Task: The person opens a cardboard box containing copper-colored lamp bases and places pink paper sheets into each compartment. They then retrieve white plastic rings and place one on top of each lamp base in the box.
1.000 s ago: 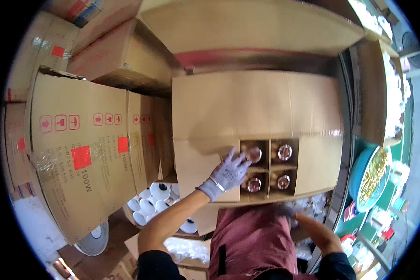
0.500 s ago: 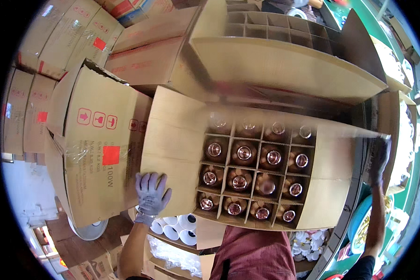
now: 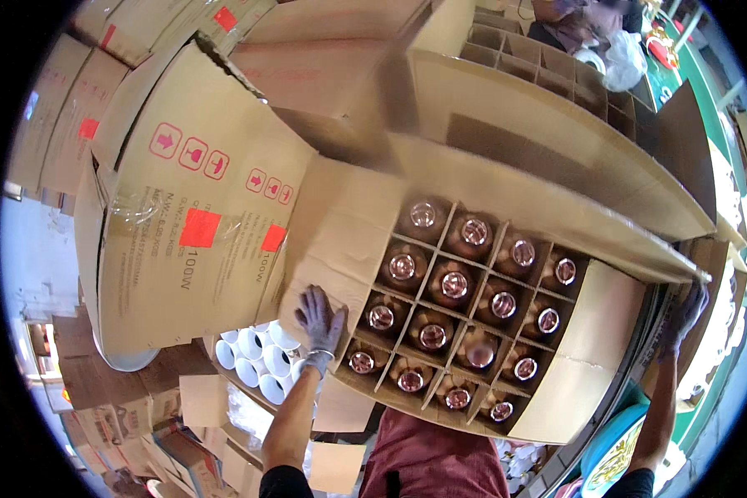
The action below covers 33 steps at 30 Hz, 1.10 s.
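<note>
An opened cardboard carton (image 3: 610,332) stands in front of me, split by cardboard dividers (image 3: 440,249) into a grid of cells. Glass bulbs with shiny tops, such as this bulb (image 3: 454,285), stand in the cells. My left hand (image 3: 322,322), in a grey glove, lies with fingers spread on the carton's left flap (image 3: 344,216). At the far right my right hand (image 3: 682,319), gloved too, is closed at the corner of the far flap (image 3: 539,195), which stands raised. Its fingers are partly hidden there.
A closed carton (image 3: 149,290) with red stickers stands at left. Beyond the bulbs is another open divided carton (image 3: 573,124). White cup-shaped parts (image 3: 253,357) fill a box below left. A turquoise basin (image 3: 606,440) sits at lower right. Another person (image 3: 589,25) is at the top.
The far flap has tilted up, uncovering the far row of bulbs. My left hand has shifted along the left flap toward the dividers. The view has turned somewhat.
</note>
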Each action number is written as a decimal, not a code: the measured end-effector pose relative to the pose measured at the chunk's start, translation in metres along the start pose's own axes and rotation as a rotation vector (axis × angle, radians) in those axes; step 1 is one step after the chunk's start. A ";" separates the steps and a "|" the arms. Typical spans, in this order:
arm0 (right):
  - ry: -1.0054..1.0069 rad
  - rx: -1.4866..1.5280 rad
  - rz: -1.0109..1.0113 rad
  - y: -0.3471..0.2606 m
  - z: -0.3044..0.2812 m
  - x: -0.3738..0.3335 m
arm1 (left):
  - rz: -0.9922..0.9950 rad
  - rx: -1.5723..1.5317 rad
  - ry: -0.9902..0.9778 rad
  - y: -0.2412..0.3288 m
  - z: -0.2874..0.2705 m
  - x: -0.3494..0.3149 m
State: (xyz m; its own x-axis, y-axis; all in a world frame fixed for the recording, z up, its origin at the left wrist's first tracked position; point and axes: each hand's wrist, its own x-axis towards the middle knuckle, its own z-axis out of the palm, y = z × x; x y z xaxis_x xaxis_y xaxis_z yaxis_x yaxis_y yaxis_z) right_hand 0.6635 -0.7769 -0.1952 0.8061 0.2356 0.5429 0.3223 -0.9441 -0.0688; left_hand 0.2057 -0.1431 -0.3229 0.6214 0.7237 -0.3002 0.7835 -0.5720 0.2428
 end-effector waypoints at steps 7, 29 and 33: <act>-0.056 0.769 0.418 -0.018 0.024 -0.014 | 0.021 -0.635 -0.359 -0.004 0.035 -0.007; -0.115 0.543 0.353 -0.012 0.078 0.024 | 0.342 -0.872 0.098 0.288 -0.002 0.290; -0.137 0.625 0.317 -0.017 0.054 0.034 | 0.287 -0.690 0.063 0.274 -0.033 0.297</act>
State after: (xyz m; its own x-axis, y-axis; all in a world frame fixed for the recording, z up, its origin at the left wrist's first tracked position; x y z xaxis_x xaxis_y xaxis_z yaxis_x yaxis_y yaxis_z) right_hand 0.7126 -0.7407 -0.2205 0.9498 0.0374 0.3107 0.2538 -0.6728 -0.6949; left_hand 0.6047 -0.0717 -0.3148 0.7833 0.6151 -0.0896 0.3971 -0.3843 0.8334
